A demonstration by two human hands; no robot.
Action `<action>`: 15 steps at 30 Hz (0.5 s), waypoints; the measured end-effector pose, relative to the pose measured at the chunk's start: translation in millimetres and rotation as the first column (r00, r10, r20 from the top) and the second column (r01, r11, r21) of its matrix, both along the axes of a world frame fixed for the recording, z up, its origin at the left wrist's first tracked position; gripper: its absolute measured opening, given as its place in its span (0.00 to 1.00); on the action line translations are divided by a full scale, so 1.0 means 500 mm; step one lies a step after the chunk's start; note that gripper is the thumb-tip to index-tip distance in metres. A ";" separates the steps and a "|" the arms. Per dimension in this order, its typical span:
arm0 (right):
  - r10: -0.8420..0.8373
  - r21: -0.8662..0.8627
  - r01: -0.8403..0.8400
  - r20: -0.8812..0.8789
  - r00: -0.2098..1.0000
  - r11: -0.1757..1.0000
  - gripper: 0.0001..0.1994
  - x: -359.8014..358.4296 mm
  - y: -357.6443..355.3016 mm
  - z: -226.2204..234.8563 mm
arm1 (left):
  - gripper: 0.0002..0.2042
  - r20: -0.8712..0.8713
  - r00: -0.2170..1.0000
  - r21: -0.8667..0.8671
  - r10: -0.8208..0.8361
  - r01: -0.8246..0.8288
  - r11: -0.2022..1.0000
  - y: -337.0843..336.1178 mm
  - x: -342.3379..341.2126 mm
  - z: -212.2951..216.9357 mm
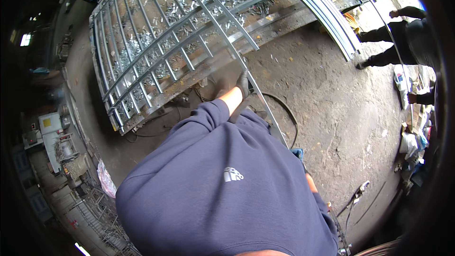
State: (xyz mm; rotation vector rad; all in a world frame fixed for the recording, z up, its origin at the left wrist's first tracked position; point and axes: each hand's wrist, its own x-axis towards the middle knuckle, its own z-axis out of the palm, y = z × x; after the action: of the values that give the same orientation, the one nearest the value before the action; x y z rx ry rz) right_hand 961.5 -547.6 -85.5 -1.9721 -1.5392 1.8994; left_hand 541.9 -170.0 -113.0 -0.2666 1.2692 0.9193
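In a dark glove, my left hand (243, 85) is closed round a long, thin metal bar (266, 109). The bar slants from the frame on the bench past my left hand to my right side. My right hand (305, 168) is mostly hidden behind my sweatshirt, beside the bar's near end. A small blue object (297, 153) shows right by it; I cannot make out its kind or whether my fingers hold it. Ahead lies a frame of crossed galvanized metal profiles (175, 50) on a low metal bench (270, 22).
Short metal offcuts (135, 47) litter the bench. A stack of long profiles (327, 19) overhangs its right end. Another person (403, 38) in dark clothes stands at the right, near bags and clutter (411, 142). A black hose (293, 114) curls on the floor beside me; a tool with a cord (361, 190) lies farther right.
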 end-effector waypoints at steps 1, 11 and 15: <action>0.037 -0.150 -0.030 0.049 0.998 0.988 0.21 0.059 -0.074 0.013 | 0.17 -0.062 0.998 -0.021 0.012 -0.014 1.000 -0.005 -0.002 -0.011; -0.373 -0.080 0.413 0.304 0.877 0.907 0.17 0.110 -0.270 0.039 | 0.18 -0.020 0.994 0.188 0.106 -0.100 0.977 0.067 -0.042 -0.061; -0.274 -0.255 0.396 0.407 0.871 0.882 0.18 0.105 -0.312 0.061 | 0.12 -0.083 0.992 0.157 0.098 -0.084 0.984 0.104 -0.068 -0.068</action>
State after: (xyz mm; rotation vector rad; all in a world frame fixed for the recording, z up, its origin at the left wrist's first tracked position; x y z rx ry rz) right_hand 1013.7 -703.9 -54.8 -2.6480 -0.8494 1.8107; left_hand 507.7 -118.2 -146.8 -0.1642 1.2700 1.1124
